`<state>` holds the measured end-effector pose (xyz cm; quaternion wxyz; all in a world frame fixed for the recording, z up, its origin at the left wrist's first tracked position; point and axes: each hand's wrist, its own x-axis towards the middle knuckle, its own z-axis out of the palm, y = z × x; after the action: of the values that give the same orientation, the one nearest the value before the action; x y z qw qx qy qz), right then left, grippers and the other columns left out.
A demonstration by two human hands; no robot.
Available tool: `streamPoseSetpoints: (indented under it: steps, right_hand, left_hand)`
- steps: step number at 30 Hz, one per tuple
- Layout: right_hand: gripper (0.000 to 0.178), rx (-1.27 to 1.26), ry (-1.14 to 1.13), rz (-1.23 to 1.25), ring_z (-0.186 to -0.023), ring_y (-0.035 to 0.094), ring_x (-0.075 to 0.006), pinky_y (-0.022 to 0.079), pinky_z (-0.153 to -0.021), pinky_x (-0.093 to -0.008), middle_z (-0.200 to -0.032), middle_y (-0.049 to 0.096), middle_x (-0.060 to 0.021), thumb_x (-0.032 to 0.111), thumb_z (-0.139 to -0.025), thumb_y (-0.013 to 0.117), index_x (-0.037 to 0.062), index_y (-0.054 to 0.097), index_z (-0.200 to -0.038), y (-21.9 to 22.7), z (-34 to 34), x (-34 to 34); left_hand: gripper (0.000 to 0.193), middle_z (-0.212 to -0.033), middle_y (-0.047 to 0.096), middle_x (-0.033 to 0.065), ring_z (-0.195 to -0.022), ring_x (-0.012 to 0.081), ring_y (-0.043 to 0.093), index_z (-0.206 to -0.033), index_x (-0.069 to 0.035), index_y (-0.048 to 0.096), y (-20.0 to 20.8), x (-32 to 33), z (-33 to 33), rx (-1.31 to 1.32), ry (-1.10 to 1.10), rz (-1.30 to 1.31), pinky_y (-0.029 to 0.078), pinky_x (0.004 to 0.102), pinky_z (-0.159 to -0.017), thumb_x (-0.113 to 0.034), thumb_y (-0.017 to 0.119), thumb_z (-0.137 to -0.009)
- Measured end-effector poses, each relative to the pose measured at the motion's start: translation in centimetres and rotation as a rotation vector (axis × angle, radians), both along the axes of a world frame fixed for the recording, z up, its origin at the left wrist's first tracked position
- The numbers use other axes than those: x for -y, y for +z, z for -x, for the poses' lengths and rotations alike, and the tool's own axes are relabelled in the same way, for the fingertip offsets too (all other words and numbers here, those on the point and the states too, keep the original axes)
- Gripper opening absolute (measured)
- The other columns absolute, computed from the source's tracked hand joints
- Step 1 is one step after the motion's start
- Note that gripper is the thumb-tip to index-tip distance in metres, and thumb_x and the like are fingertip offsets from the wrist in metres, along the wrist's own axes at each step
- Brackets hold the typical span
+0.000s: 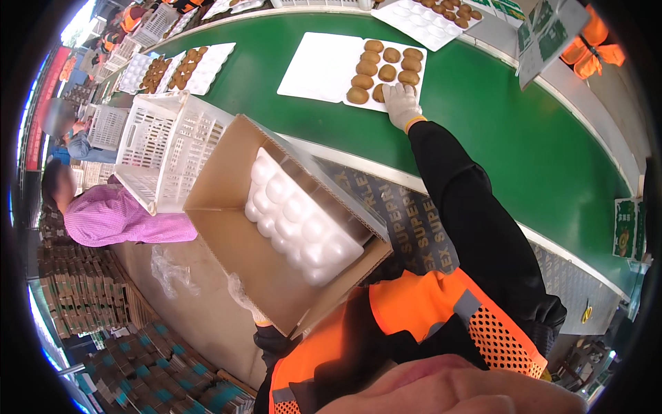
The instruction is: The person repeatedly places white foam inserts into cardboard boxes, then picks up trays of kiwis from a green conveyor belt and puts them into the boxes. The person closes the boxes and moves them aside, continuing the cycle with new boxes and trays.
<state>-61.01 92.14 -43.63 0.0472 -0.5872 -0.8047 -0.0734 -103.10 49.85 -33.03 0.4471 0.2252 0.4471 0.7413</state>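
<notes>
On the green conveyor, a white moulded tray [353, 100] holds rows of brown kiwifruit [387, 72], with a flat white flap to its left. My gloved right hand [402, 105] reaches over the tray's near right corner, its fingers closed over a kiwifruit that they mostly hide. In front of me tilts an open cardboard box [227, 238]. Inside it lies a white foam tray [296, 217] with rounded bumps. My left hand [256, 314] grips the box's near left side from outside; the box hides most of its fingers.
White plastic crates [165, 148] stand left of the box. More filled trays [200, 69] lie along the conveyor [510, 165]. A person in a pink checked shirt [121, 215] is at the left, near stacked flat cartons [86, 286]. Yellow scissors [586, 312] hang at the right.
</notes>
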Motion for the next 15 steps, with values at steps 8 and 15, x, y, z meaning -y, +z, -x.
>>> streamPoseSetpoints:
  steps: [8,15]
  right_hand:
    - [0.024,0.006,0.012,0.083,-0.116,0.058,-0.0338,0.049,-0.099,-0.0399,-0.122,0.056,-0.0161,0.009,-0.093,0.053,0.0079,0.051,-0.117,0.3,-11.1,4.8]
    - [0.041,0.015,0.004,0.134,-0.129,0.054,-0.0354,0.045,-0.108,-0.0381,-0.139,0.052,-0.0206,0.006,-0.091,0.053,0.003,0.048,-0.131,2.0,-18.2,16.9]
  left_hand:
    - [0.033,-0.118,0.061,0.0081,-0.098,0.0197,0.059,-0.126,0.001,0.052,-0.8,-1.0,1.1,0.094,-0.01,-0.039,0.052,0.0365,-0.081,-0.024,0.046,-0.106]
    - [0.036,-0.111,0.061,0.0072,-0.094,0.0195,0.057,-0.126,0.001,0.054,-4.2,0.9,5.0,-0.939,-0.019,0.276,0.048,0.0333,-0.083,-0.028,0.047,-0.107]
